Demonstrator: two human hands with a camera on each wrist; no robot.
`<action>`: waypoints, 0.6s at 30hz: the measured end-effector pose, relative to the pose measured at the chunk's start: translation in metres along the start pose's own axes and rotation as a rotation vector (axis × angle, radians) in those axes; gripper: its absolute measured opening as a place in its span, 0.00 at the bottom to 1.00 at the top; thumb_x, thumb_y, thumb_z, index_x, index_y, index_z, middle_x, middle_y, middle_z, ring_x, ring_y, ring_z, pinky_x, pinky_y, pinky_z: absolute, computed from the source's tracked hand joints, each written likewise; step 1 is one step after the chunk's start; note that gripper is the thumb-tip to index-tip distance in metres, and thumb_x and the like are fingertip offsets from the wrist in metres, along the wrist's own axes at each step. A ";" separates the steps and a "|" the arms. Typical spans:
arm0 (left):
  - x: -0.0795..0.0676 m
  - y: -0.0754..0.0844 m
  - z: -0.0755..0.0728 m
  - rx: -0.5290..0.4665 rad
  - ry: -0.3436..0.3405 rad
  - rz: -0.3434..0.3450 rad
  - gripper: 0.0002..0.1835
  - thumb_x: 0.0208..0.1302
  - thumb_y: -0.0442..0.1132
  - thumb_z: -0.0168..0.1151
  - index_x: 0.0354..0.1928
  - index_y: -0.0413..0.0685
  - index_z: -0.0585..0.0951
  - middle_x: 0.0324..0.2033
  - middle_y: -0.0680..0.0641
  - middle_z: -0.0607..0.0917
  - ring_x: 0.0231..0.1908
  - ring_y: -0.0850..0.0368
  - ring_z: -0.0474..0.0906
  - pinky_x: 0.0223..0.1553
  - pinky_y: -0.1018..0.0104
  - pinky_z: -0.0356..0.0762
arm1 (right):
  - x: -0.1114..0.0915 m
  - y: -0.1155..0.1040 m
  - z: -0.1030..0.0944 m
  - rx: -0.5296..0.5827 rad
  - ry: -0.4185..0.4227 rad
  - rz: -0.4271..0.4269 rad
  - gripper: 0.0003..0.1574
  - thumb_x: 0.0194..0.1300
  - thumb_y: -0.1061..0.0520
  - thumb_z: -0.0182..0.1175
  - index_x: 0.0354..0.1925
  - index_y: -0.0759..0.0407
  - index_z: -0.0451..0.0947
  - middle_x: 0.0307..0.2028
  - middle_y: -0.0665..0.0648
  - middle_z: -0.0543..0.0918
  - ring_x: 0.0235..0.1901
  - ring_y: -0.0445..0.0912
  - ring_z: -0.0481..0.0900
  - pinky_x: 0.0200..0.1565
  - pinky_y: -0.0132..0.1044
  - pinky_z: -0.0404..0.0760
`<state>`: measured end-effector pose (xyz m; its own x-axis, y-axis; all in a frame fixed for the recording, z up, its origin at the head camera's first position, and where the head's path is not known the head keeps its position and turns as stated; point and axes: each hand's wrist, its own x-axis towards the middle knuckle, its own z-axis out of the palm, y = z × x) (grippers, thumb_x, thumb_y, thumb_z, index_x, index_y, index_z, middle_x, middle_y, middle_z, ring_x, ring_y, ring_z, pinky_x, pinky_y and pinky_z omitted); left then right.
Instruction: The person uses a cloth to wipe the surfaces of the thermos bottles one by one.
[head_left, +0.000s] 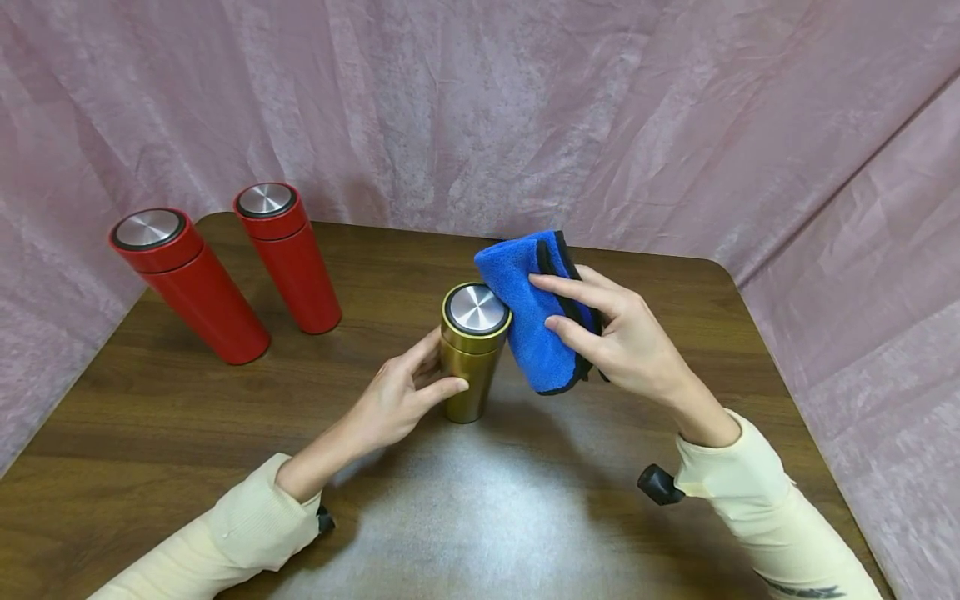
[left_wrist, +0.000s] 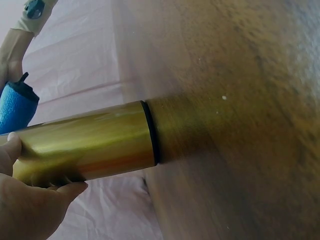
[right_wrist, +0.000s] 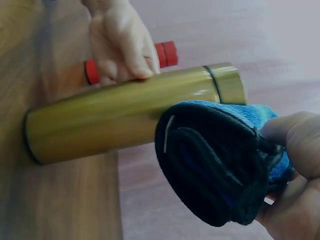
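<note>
A gold thermos bottle with a silver disc on its lid stands near the middle of the table. My left hand grips its body from the left, thumb in front. In the left wrist view the bottle shows its dark base ring close to the wood. My right hand pinches a folded blue cloth with black edging. The cloth lies against the right side of the bottle's lid. In the right wrist view the folded cloth covers part of the bottle's upper body.
Two red thermos bottles, one nearer and one farther back, stand upright at the left of the wooden table. A pink curtain hangs behind and along the sides.
</note>
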<state>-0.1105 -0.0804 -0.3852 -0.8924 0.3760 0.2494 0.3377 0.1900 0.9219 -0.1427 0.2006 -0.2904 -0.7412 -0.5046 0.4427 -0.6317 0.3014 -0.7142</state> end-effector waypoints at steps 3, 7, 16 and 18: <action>0.000 0.000 0.000 0.004 0.002 0.005 0.40 0.66 0.29 0.70 0.77 0.37 0.63 0.68 0.35 0.75 0.66 0.45 0.74 0.65 0.58 0.74 | -0.004 0.004 0.007 0.020 0.013 0.014 0.29 0.67 0.72 0.65 0.65 0.60 0.80 0.64 0.59 0.77 0.54 0.51 0.82 0.48 0.37 0.87; 0.000 -0.001 0.000 0.004 0.005 0.012 0.41 0.66 0.29 0.70 0.77 0.37 0.63 0.68 0.35 0.75 0.67 0.45 0.73 0.65 0.57 0.73 | -0.008 0.009 0.014 0.039 0.027 0.034 0.29 0.68 0.72 0.64 0.65 0.60 0.80 0.66 0.58 0.77 0.56 0.52 0.82 0.49 0.37 0.87; -0.001 -0.001 0.000 0.002 0.009 0.007 0.40 0.66 0.29 0.71 0.77 0.37 0.63 0.68 0.35 0.75 0.66 0.45 0.74 0.65 0.58 0.73 | -0.017 0.023 0.027 0.048 -0.002 0.099 0.28 0.70 0.70 0.64 0.66 0.60 0.79 0.65 0.60 0.77 0.56 0.52 0.82 0.50 0.40 0.87; -0.001 0.000 0.000 0.002 0.006 0.005 0.40 0.66 0.29 0.71 0.77 0.37 0.63 0.68 0.35 0.75 0.66 0.45 0.74 0.65 0.58 0.73 | -0.018 0.028 0.031 0.020 -0.008 0.113 0.27 0.70 0.69 0.64 0.65 0.59 0.80 0.64 0.60 0.78 0.60 0.53 0.79 0.55 0.44 0.85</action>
<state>-0.1099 -0.0809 -0.3859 -0.8925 0.3713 0.2560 0.3430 0.1901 0.9199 -0.1396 0.1930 -0.3351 -0.8057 -0.4744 0.3546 -0.5394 0.3403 -0.7702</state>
